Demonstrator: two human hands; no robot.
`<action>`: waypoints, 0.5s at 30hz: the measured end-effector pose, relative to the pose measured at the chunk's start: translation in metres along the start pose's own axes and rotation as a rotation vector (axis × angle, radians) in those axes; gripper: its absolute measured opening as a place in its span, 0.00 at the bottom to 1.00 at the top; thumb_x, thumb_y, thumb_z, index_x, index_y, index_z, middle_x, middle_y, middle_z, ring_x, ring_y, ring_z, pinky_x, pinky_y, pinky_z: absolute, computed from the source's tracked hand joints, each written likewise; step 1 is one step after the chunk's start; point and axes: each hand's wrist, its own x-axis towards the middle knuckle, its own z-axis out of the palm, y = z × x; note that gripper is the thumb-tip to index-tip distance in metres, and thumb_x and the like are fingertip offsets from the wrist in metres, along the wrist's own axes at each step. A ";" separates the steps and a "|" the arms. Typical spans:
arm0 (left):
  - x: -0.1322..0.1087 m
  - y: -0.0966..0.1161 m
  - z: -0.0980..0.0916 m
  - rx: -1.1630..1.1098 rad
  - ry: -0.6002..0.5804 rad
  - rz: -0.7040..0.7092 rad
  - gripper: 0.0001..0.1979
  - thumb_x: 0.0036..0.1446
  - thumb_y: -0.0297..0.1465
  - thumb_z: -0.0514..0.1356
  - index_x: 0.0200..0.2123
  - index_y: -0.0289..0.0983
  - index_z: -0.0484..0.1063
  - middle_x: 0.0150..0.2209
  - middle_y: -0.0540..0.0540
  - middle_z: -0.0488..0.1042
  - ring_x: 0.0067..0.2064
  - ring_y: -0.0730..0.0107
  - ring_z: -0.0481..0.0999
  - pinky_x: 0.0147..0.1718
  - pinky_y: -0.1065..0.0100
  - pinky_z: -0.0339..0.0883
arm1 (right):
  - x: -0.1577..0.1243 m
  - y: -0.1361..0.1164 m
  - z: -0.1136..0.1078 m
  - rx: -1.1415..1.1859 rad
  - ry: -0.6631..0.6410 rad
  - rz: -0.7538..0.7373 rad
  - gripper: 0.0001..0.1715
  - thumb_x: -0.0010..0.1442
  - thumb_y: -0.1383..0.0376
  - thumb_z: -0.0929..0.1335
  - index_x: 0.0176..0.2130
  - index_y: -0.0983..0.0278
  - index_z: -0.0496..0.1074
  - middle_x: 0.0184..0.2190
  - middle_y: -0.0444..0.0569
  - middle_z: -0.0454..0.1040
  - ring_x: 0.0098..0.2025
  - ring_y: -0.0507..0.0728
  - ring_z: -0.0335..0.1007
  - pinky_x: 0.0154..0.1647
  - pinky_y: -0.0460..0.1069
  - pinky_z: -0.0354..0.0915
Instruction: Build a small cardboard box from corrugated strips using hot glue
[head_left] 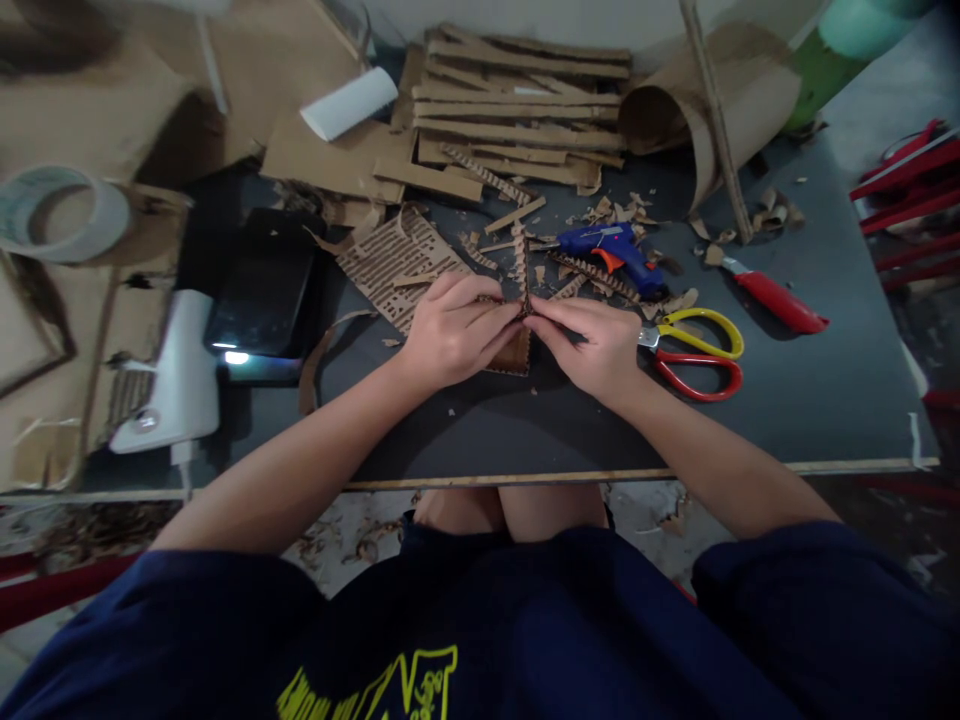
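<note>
While pinching away at the near edge: both hands bunched over one small brown cardboard piece [517, 352] at mid-table.
Left hand [450, 335]: fingers curled tight, pinching a thin upright corrugated cardboard strip [520, 268] onto that piece.
Right hand [592, 345]: fingertips pressed together on the same joint, meeting the left.
Table: dark grey tabletop [810, 390], littered with cardboard crumbs.
Just right: yellow-and-red handled scissors [694, 352], touching or nearly touching the right hand.
Behind the hands: blue glue gun with orange trigger [611, 250]; slotted cardboard sheet [394, 265] to the left.
Further right: red-handled utility knife [772, 298].
Left side: black phone [262, 285], white plastic device [176, 375], roll of clear tape [60, 212].
Far back: stack of long cardboard strips [517, 110]; rolled brown cardboard sheet [705, 110] lying on its side, open-mouthed, nothing visible inside.
Risk, probably: strip tipping or popping loose if the pinch slackens; burnt fingertips if any glue there is hot; scissors nudged by the right wrist.
</note>
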 end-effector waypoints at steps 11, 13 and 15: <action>0.001 0.003 -0.001 -0.001 -0.063 -0.147 0.08 0.63 0.37 0.59 0.37 0.39 0.75 0.32 0.45 0.78 0.45 0.58 0.76 0.43 0.57 0.66 | 0.004 0.002 0.000 0.045 -0.022 0.000 0.07 0.62 0.67 0.71 0.39 0.65 0.81 0.34 0.48 0.84 0.35 0.53 0.81 0.37 0.45 0.75; 0.000 0.003 0.000 -0.024 -0.061 -0.169 0.08 0.62 0.37 0.60 0.37 0.39 0.74 0.33 0.45 0.78 0.46 0.58 0.76 0.44 0.57 0.67 | 0.004 0.003 0.000 0.043 -0.045 0.003 0.09 0.63 0.67 0.69 0.41 0.64 0.81 0.35 0.47 0.84 0.34 0.53 0.81 0.35 0.46 0.75; 0.000 0.003 0.001 -0.066 -0.066 -0.190 0.08 0.62 0.37 0.60 0.37 0.38 0.74 0.34 0.44 0.78 0.46 0.58 0.75 0.45 0.56 0.67 | 0.003 0.004 0.001 0.027 -0.064 0.006 0.10 0.64 0.67 0.68 0.41 0.64 0.81 0.35 0.47 0.84 0.33 0.53 0.81 0.34 0.46 0.75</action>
